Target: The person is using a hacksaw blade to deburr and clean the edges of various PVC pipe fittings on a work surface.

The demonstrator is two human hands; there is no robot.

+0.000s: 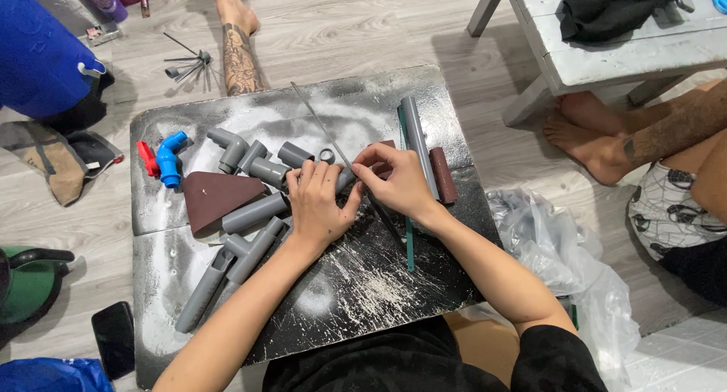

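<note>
Both hands meet over a short grey pipe piece [344, 181] on the dark board [363, 286] — left hand [318, 203] pressed flat on it, right hand [397, 184] pinching its end (fitting seemingly underway). Other grey fittings [250, 161] lie just left.

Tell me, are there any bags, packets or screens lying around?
Clear plastic bag: crumpled on the floor, right of the black board.
Phone: flat on the floor at lower left, a dark rectangle with its screen off.
Blue bag: bottom left corner, only partly in view.
</note>
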